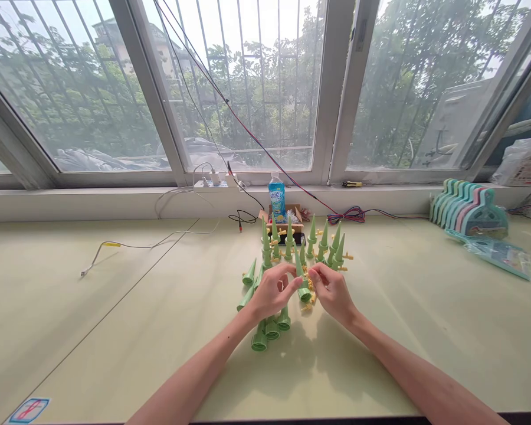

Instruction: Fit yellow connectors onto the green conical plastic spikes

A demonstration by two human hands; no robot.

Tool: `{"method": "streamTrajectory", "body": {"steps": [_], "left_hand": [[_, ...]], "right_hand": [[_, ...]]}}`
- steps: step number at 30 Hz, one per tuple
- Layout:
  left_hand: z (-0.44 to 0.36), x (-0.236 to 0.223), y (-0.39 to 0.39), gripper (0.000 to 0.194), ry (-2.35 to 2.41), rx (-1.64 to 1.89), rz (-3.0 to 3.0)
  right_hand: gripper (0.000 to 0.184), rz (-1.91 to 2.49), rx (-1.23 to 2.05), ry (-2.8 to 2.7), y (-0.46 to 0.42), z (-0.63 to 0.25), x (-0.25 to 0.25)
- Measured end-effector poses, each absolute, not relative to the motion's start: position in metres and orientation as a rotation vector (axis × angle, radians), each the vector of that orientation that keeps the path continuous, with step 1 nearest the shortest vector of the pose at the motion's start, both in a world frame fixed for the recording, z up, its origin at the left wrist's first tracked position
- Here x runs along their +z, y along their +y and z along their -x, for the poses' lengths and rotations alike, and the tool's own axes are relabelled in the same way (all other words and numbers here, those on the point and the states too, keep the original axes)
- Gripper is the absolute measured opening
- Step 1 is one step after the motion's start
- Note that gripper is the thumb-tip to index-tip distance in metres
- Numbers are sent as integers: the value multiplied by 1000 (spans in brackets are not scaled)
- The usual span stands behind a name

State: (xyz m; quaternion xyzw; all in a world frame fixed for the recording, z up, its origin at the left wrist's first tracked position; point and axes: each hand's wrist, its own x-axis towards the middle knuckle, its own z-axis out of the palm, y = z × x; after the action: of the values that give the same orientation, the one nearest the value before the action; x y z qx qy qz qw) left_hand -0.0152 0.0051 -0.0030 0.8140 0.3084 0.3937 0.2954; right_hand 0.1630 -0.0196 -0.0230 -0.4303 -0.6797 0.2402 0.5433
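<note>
Green plastic cone spike (299, 271) observed on the near side of the blue-liquid bottle (277, 198), tip up, open collar end low and toward the camera. Left hand (277, 289): thumb and fingers clamped on the spike. Right hand (331, 289): thumb and forefinger brought together at the spike's right side, beside small yellow valve fittings (307, 307); cannot tell whether a fitting is pinched between them. Upright green spikes (337, 251) with yellow side fittings stand nearer than the bottle, reaching to its right. Loose green spikes (259, 339) lie nearer still, mostly left of it. Cardboard box (294, 224): at the bottle's base. Coiled cable (347, 215): right of bottle. Pastel paddle-shaped items (469, 209): far right of bottle, in a row.
</note>
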Motion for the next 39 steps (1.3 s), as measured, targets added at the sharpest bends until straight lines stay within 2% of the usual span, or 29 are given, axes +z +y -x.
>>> {"method": "streamTrajectory", "body": {"steps": [8, 19, 27, 33, 39], "left_hand": [[15, -4, 5, 18, 775, 1106, -2316], [16, -13, 7, 22, 772, 1184, -2526], [11, -9, 5, 21, 999, 1210, -2324], [12, -5, 6, 43, 988, 1151, -2267], [11, -2, 4, 44, 939, 1081, -2268]], "right_hand": [[33, 1068, 574, -1595, -21, -162, -20], [38, 1107, 551, -1583, -20, -161, -21], [34, 1082, 550, -1486, -21, -160, -20], [30, 1037, 542, -1497, -22, -162, -21], [30, 990, 592, -1571, -21, -161, -23]]}}
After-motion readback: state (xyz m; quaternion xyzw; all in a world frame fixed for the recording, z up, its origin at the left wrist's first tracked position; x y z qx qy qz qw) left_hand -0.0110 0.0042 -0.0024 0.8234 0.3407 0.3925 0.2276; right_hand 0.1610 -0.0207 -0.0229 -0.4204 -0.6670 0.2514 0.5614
